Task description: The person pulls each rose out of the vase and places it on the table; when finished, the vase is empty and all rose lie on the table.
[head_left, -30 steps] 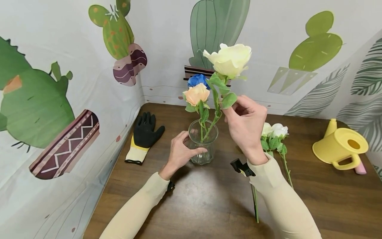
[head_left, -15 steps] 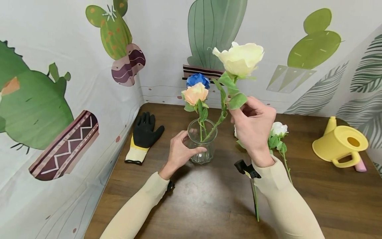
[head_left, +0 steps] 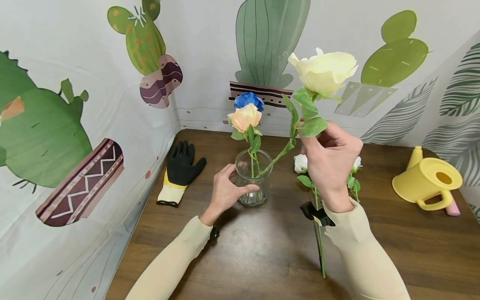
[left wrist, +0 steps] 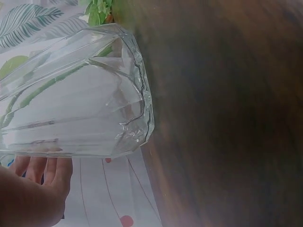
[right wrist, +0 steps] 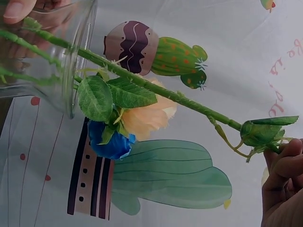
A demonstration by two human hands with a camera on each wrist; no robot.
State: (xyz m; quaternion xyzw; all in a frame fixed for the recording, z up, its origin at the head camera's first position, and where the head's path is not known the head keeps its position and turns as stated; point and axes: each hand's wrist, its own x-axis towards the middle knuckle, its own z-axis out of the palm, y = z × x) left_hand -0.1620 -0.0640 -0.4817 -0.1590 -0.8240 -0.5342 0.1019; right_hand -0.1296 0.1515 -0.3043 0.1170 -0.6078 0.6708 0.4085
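A ribbed glass vase point(head_left: 263, 193) stands on the wooden table, my left hand point(head_left: 224, 189) curved round its near left side with the thumb across the front. Inside it are a peach rose point(head_left: 245, 118) and, behind that, a blue rose point(head_left: 248, 100). My right hand point(head_left: 330, 162) pinches a large cream rose point(head_left: 325, 74) by the upper stem, just beneath its leaves. That rose leans right, and its stem point(right wrist: 163, 92) runs down through the vase mouth, the lower end inside the glass in the right wrist view. The left wrist view shows green stems behind the vase wall.
White roses point(head_left: 301, 163) lie on the table beneath my right forearm, partly hidden. A black and yellow work glove point(head_left: 180, 168) lies at the left. At the right stand a yellow watering can point(head_left: 416, 183) and a pink object point(head_left: 453, 209) behind its handle. A cactus-print cloth point(head_left: 210, 62) hangs behind.
My right hand has moved right with the cream rose, tilting its stem further toward the right side of the vase rim. The left hand and the vase have stayed in place.
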